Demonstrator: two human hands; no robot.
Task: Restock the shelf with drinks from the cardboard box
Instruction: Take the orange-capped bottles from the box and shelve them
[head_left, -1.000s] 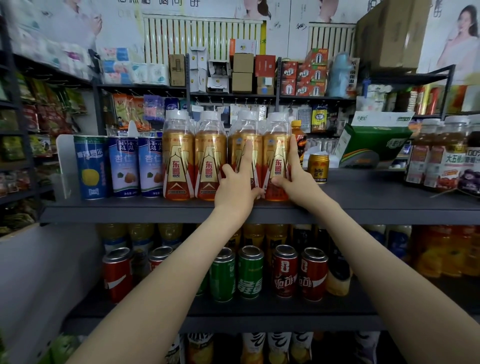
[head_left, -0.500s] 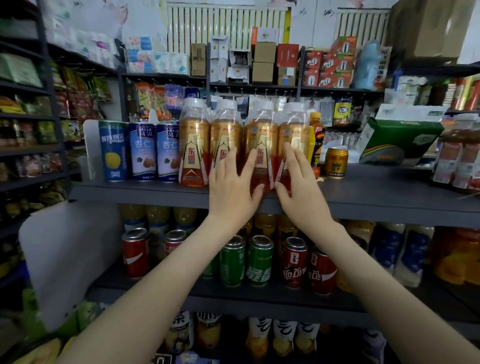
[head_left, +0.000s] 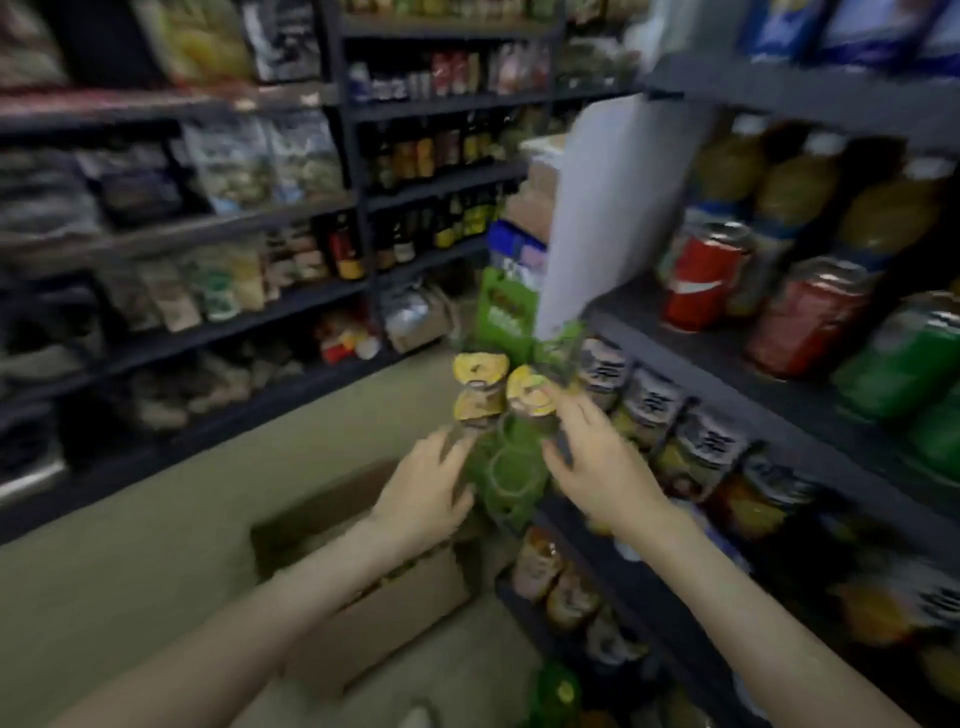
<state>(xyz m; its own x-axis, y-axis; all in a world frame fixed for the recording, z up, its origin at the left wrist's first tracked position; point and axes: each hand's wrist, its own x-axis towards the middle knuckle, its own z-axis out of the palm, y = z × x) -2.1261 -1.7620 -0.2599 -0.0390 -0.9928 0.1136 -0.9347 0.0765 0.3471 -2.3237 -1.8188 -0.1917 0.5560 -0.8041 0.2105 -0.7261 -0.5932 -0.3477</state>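
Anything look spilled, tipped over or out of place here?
Nothing stands out, though the view is blurred. Shelf cans stand upright, the cardboard box sits on the floor, and the left hand and right hand flank two green bottles.

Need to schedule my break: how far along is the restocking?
Done: the shelf at right looks well stocked with cans. In hand: the left hand and right hand flank two yellow-capped green bottles near the cardboard box; blur hides the grip. Left: shelving them; box contents unseen.
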